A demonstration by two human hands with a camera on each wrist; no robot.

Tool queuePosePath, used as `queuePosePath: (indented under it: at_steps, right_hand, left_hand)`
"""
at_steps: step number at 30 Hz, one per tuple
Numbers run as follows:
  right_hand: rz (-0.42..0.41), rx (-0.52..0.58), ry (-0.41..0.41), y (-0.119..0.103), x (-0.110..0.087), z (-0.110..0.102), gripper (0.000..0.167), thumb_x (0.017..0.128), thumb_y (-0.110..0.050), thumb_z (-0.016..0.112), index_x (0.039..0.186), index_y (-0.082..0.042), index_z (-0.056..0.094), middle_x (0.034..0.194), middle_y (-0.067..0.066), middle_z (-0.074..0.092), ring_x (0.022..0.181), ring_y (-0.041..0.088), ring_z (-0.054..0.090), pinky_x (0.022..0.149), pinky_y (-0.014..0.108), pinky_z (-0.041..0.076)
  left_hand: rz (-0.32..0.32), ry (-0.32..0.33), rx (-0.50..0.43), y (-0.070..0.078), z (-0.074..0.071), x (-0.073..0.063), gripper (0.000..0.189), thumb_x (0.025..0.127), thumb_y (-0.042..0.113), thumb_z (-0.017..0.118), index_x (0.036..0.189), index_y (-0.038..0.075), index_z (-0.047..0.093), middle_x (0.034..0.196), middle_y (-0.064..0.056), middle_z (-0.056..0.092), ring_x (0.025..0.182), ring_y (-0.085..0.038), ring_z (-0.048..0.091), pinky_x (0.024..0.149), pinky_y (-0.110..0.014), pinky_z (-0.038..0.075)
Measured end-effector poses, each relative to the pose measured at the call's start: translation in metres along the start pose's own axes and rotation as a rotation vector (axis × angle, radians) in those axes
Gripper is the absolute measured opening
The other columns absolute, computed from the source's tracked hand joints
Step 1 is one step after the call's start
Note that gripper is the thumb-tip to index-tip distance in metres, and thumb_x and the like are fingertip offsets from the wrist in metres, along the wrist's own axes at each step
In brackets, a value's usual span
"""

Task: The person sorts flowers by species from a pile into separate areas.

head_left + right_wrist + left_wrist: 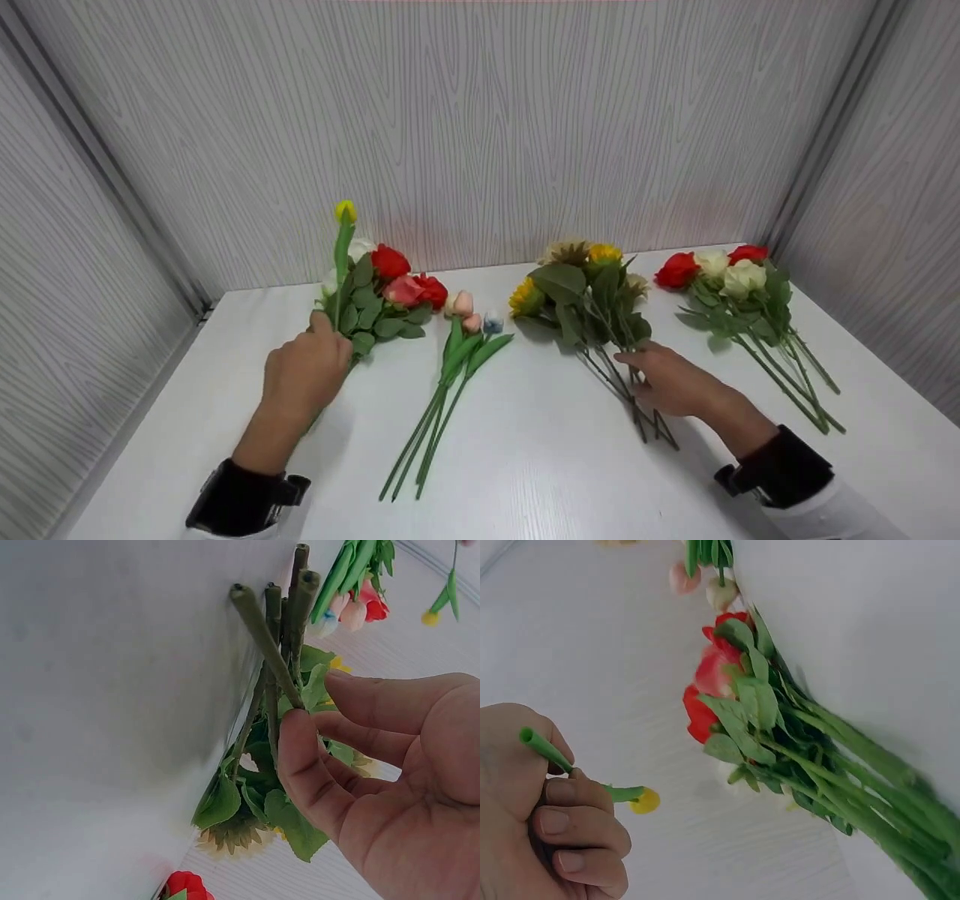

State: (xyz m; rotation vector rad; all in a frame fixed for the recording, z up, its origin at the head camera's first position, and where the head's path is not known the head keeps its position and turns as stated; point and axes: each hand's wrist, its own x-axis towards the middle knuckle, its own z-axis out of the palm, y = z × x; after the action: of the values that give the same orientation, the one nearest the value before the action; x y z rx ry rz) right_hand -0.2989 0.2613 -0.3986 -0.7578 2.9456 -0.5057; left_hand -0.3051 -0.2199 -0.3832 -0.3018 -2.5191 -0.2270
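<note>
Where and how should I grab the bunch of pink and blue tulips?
Probably by the bare stems just below the leaves, coming from your side: the bunch lies with its blooms toward the back wall, and the stems sit closest together there.

At left hand [307, 367] lie one yellow tulip [343, 247], one rose bunch [367, 300]; between hands, one tulip bunch [459, 352]; rightward, one sunflower bunch [577, 300], another rose bunch [750, 311].

The head view looked forward and down from well back over the white table [555, 465], whereas the wrist views, close beside the left hand [574, 825] and right hand [397, 817], faced along rose stems [889, 821] and sunflower stems [266, 641] respectively, all three sharing the yellow tulip [345, 211].
</note>
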Motion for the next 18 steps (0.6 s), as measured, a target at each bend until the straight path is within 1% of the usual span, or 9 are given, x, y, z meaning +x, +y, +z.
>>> queuePosePath:
  at_steps: [3, 5, 7, 9, 13, 14, 16, 18]
  right_hand:
    - [0.011, 0.005, -0.008, -0.001, 0.000, 0.000, 0.047, 0.089, 0.001, 0.065, 0.134, 0.009, 0.055, 0.122, 0.026, 0.060, 0.106, 0.034, 0.058, 0.082, 0.045, 0.052]
    - [0.021, 0.011, -0.015, -0.001, 0.000, -0.001, 0.047, 0.089, 0.000, 0.065, 0.135, 0.008, 0.055, 0.124, 0.027, 0.059, 0.109, 0.036, 0.058, 0.083, 0.046, 0.052]
    - [0.030, 0.015, -0.022, -0.002, 0.001, -0.001, 0.048, 0.090, -0.002, 0.065, 0.136, 0.008, 0.055, 0.126, 0.027, 0.058, 0.112, 0.037, 0.057, 0.084, 0.047, 0.052]
    - [0.038, 0.017, -0.025, -0.002, 0.001, -0.001, 0.048, 0.090, -0.003, 0.066, 0.136, 0.007, 0.055, 0.127, 0.027, 0.058, 0.113, 0.037, 0.057, 0.084, 0.047, 0.051]
    - [0.036, 0.002, -0.022, -0.003, 0.002, -0.001, 0.048, 0.091, -0.009, 0.068, 0.135, 0.007, 0.055, 0.127, 0.027, 0.059, 0.115, 0.038, 0.057, 0.086, 0.048, 0.051]
    - [0.034, -0.002, -0.021, -0.003, 0.002, -0.001, 0.048, 0.092, -0.010, 0.069, 0.135, 0.007, 0.056, 0.127, 0.027, 0.059, 0.115, 0.039, 0.057, 0.087, 0.049, 0.051]
    - [0.030, -0.010, -0.017, -0.003, 0.002, -0.001, 0.048, 0.092, -0.012, 0.069, 0.134, 0.008, 0.056, 0.126, 0.027, 0.060, 0.117, 0.040, 0.057, 0.091, 0.052, 0.050]
    - [0.018, -0.018, -0.016, -0.004, 0.002, -0.001, 0.048, 0.093, -0.014, 0.068, 0.134, 0.008, 0.056, 0.126, 0.027, 0.061, 0.119, 0.043, 0.056, 0.093, 0.054, 0.049]
  left_hand:
    - [0.076, 0.043, 0.028, 0.020, 0.005, -0.002, 0.019, 0.097, 0.010, 0.050, 0.082, -0.002, 0.048, 0.048, 0.003, 0.026, 0.038, -0.012, 0.029, 0.033, -0.029, 0.025]
    - [0.114, 0.048, 0.062, 0.032, 0.008, -0.005, 0.020, 0.097, 0.012, 0.054, 0.090, -0.007, 0.053, 0.047, 0.002, 0.026, 0.036, -0.012, 0.030, 0.033, -0.029, 0.026]
    - [0.144, 0.036, 0.093, 0.043, 0.011, -0.007, 0.024, 0.097, 0.013, 0.057, 0.100, -0.011, 0.057, 0.045, 0.001, 0.030, 0.034, -0.013, 0.033, 0.033, -0.028, 0.027]
    - [0.179, 0.026, 0.122, 0.053, 0.015, -0.010, 0.032, 0.096, 0.015, 0.061, 0.110, -0.013, 0.059, 0.043, -0.002, 0.036, 0.033, -0.014, 0.036, 0.032, -0.029, 0.029]
    - [0.239, -0.006, 0.147, 0.067, 0.023, -0.017, 0.036, 0.093, 0.015, 0.065, 0.116, -0.012, 0.060, 0.047, -0.006, 0.047, 0.034, -0.015, 0.043, 0.032, -0.031, 0.036]
    - [0.250, -0.023, 0.149, 0.069, 0.025, -0.019, 0.037, 0.092, 0.015, 0.066, 0.117, -0.011, 0.060, 0.049, -0.007, 0.050, 0.036, -0.016, 0.045, 0.033, -0.031, 0.038]
    - [0.268, -0.087, 0.133, 0.073, 0.027, -0.022, 0.036, 0.092, 0.013, 0.066, 0.119, -0.010, 0.060, 0.055, -0.011, 0.056, 0.039, -0.019, 0.050, 0.035, -0.033, 0.042]
    - [0.276, -0.209, 0.097, 0.076, 0.028, -0.026, 0.037, 0.093, 0.009, 0.064, 0.123, -0.011, 0.058, 0.065, -0.016, 0.063, 0.047, -0.024, 0.057, 0.040, -0.036, 0.047]
